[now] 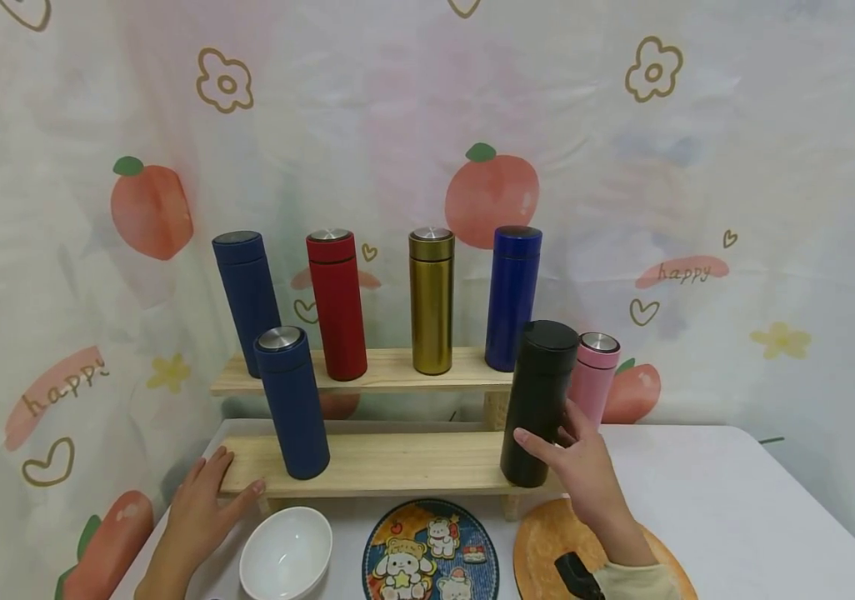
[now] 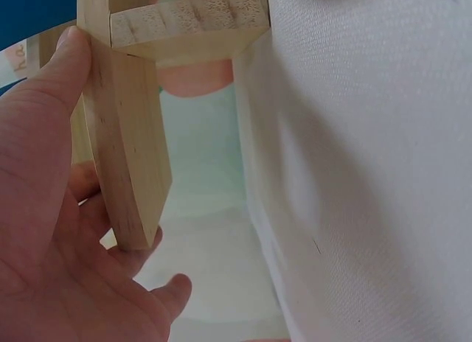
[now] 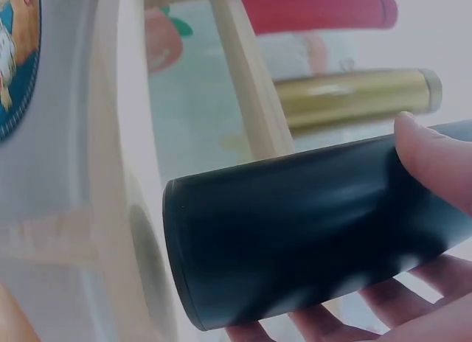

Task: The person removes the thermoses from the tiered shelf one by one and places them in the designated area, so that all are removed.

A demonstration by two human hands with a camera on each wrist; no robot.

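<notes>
My right hand [image 1: 587,475] grips a black thermos bottle [image 1: 535,392] at the right end of the lower wooden shelf [image 1: 412,462]. Its thumb lies on one side of the bottle and the fingers on the other. In the right wrist view, a narrow gap seems to show between the bottle's base and the board. My left hand [image 1: 195,512] holds the left end of that shelf, with the thumb on one face and fingers curled around the edge in the left wrist view. Beside it stands a navy thermos bottle [image 1: 294,408] with a silver lid.
On the upper shelf [image 1: 390,367] stand navy [image 1: 247,300], red [image 1: 337,308], gold [image 1: 432,304] and blue [image 1: 513,300] thermos bottles. A pink one [image 1: 598,371] is partly hidden behind the black one. In front lie a white bowl [image 1: 285,554], a cartoon mat [image 1: 427,567] and a round wooden board [image 1: 536,550].
</notes>
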